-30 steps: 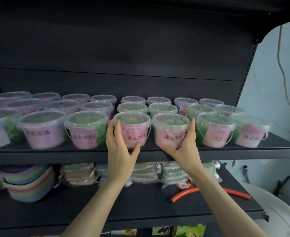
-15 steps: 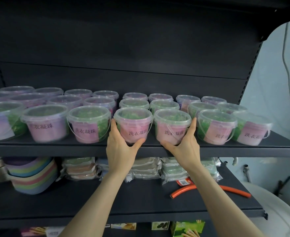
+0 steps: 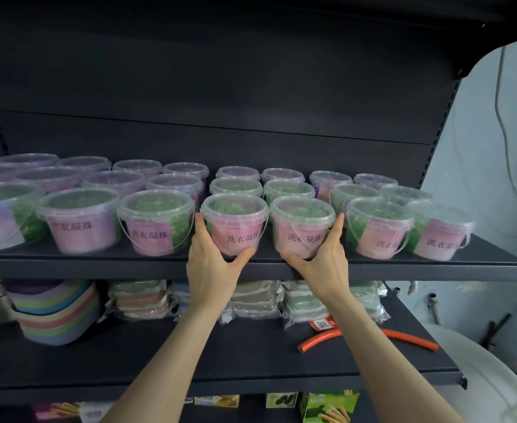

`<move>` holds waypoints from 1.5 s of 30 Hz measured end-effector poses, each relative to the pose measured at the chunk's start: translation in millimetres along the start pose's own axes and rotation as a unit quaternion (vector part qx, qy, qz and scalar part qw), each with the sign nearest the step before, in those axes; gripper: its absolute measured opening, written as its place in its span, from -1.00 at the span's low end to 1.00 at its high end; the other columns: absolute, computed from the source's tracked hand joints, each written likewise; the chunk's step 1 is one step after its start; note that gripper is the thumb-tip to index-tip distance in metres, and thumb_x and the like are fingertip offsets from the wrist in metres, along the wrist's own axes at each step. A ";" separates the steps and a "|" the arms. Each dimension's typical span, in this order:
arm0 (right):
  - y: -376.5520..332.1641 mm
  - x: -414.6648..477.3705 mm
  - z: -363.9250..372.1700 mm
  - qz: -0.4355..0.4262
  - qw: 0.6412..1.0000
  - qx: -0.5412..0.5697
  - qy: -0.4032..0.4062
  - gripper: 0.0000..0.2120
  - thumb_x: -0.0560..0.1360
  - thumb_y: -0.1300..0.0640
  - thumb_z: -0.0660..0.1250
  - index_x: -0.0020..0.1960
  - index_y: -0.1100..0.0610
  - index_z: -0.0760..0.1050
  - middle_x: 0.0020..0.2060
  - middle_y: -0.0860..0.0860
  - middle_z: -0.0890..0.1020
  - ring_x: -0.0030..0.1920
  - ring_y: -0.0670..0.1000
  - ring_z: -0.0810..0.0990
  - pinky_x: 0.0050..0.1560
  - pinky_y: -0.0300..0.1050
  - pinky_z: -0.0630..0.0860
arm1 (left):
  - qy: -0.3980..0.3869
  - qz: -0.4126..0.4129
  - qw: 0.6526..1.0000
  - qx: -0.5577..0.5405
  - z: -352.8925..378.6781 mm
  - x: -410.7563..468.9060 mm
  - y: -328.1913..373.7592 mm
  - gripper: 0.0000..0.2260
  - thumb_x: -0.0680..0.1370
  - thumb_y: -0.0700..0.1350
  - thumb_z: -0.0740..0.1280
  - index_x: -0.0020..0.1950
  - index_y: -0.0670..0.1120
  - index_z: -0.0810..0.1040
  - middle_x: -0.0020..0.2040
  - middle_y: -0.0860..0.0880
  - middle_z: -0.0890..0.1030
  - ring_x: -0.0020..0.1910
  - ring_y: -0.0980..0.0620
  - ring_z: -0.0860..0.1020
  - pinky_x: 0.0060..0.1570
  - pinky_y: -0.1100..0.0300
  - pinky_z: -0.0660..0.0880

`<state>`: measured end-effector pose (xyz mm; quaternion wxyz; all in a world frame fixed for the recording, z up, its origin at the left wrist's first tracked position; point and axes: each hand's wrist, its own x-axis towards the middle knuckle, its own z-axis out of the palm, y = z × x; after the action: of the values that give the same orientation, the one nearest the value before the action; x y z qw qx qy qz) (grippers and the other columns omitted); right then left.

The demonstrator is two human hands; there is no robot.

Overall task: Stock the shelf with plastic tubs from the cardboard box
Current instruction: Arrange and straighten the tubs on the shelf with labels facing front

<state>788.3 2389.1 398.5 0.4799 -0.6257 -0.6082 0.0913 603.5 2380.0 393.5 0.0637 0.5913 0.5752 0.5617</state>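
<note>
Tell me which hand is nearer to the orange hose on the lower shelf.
Right. The right hand is up at the upper shelf, almost above the orange hose; the left hand is equally high but further left.

Upper dark shelf (image 3: pixel 98 264): rows of clear lidded tubs (image 3: pixel 156 222), approx. 3 deep, pink labels fwd. Lower shelf (image 3: pixel 251 361): stacked coloured bowls (image 3: pixel 56 312), sealed packs (image 3: pixel 251 300), orange hose (image 3: pixel 403 337).

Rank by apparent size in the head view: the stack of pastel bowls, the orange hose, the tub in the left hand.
1. Stack of pastel bowls, largest.
2. Tub in the left hand.
3. Orange hose: longer than the tub but thin, so ranking these two is unsure.
</note>
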 end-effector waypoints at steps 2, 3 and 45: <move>-1.5 -0.9 -1.1 0.009 1.000 0.003 -0.008 0.23 0.27 -0.09 0.54 0.50 0.04 -0.38 0.39 0.16 0.32 0.31 0.19 0.36 0.22 0.03 0.35 | -0.015 0.002 1.000 0.013 -2.0 -1.9 0.6 0.00 0.34 0.10 0.51 0.52 -0.15 -0.07 0.41 -0.16 0.33 0.37 -0.13 0.33 0.21 -0.06 0.38; -2.5 -2.3 -1.9 0.014 1.000 0.006 -0.015 0.22 0.28 -0.08 0.54 0.50 0.06 -0.38 0.38 0.17 0.32 0.32 0.19 0.35 0.23 0.03 0.34 | -0.026 0.003 0.999 0.021 -3.6 -3.7 1.2 -0.01 0.36 0.09 0.49 0.53 -0.17 -0.09 0.43 -0.17 0.30 0.38 -0.13 0.31 0.23 -0.05 0.37; 143.7 82.7 -239.6 -0.183 0.979 -0.088 0.027 -0.77 0.41 0.10 0.45 0.04 0.15 0.63 0.09 0.00 0.58 0.10 0.10 0.45 0.07 -0.02 0.41 | -0.017 0.220 0.966 0.135 179.1 -47.1 182.3 -0.60 0.39 -0.10 0.49 0.17 -0.17 0.54 0.16 -0.12 0.55 0.20 -0.15 0.47 0.24 -0.05 0.33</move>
<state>1072.5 2370.8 460.2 0.4481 -0.5460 -0.7045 -0.0687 860.3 2386.5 432.5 -0.1320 0.7162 0.5000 0.4687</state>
